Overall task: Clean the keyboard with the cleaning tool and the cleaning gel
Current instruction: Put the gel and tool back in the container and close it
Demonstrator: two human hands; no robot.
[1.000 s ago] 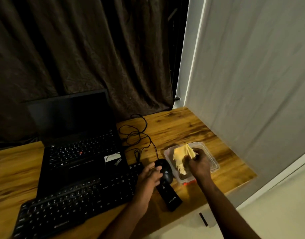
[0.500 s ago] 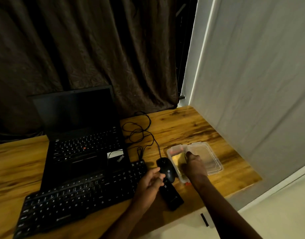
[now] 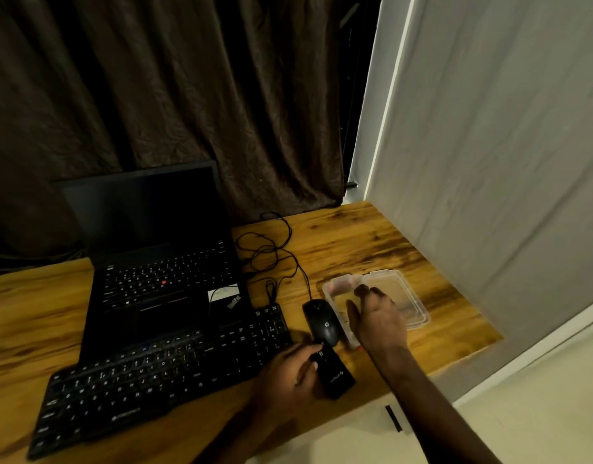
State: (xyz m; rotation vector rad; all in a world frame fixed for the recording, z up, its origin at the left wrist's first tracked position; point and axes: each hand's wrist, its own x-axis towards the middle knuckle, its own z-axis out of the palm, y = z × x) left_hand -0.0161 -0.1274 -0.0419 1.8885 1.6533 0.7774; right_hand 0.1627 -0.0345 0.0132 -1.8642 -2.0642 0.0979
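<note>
A black external keyboard [image 3: 161, 373] lies at the desk's front edge, in front of an open laptop [image 3: 154, 283]. The black, flat cleaning tool [image 3: 337, 378] lies to the keyboard's right, just below a black mouse [image 3: 321, 321]. My left hand [image 3: 285, 373] curls its index finger and thumb round the tool's far end. A clear plastic container [image 3: 417, 313] sits right of the mouse with the yellow cleaning gel [image 3: 341, 312] inside, mostly hidden. My right hand [image 3: 377, 318] hovers over it with fingers spread, holding nothing.
Black cables [image 3: 271, 252] loop on the wooden desk [image 3: 372, 236] behind the mouse. A grey wall [image 3: 489, 162] borders the desk on the right and a dark curtain [image 3: 187, 95] hangs behind it. The desk's front edge runs just below my hands.
My right hand lowered the yellow gel into the container and let it go. My left hand slid off the mouse back onto the black tool.
</note>
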